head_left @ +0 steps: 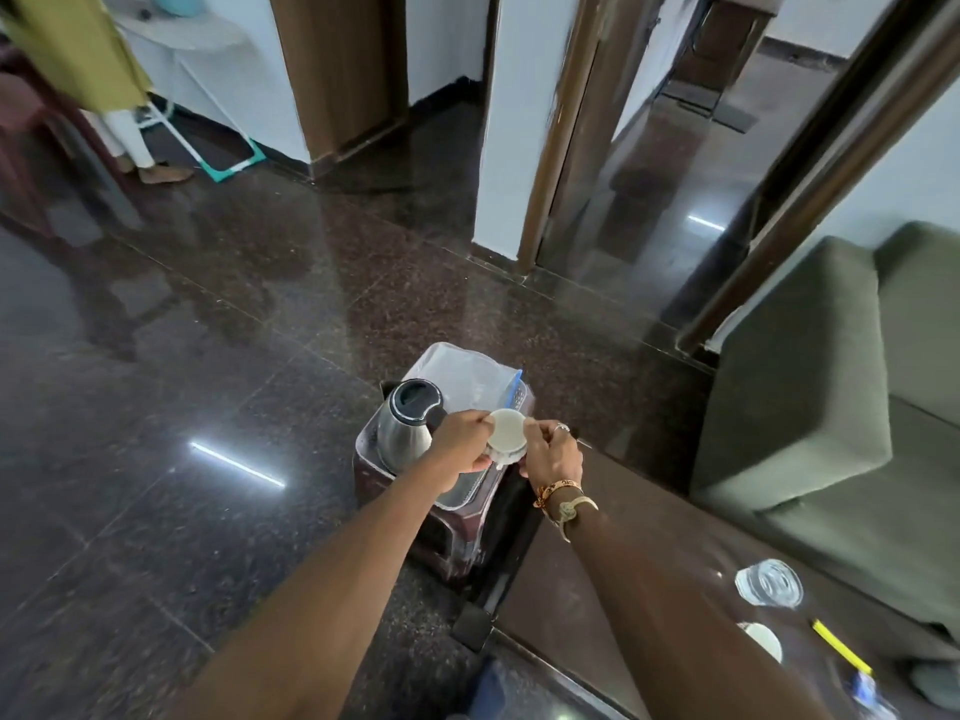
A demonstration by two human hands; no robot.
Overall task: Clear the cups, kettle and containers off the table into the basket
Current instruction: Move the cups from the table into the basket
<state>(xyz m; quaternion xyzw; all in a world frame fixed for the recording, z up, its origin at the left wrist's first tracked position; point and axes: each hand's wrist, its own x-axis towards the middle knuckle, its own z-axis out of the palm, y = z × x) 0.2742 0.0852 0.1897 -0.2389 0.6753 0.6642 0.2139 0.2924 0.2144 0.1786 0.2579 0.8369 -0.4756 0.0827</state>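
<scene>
Both hands are on the white cup point(506, 433): left hand point(462, 441) curled round its side, right hand point(550, 457) pinching the rim, right above the basket point(467, 493). The kettle point(408, 420) sits in the basket just left of the left hand. A glass point(769, 589) stands on the table point(623, 537), back behind the right hand.

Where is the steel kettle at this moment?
In the head view the steel kettle stands in the left part of the basket, just left of the white cup that the left hand and the right hand hold.
</scene>
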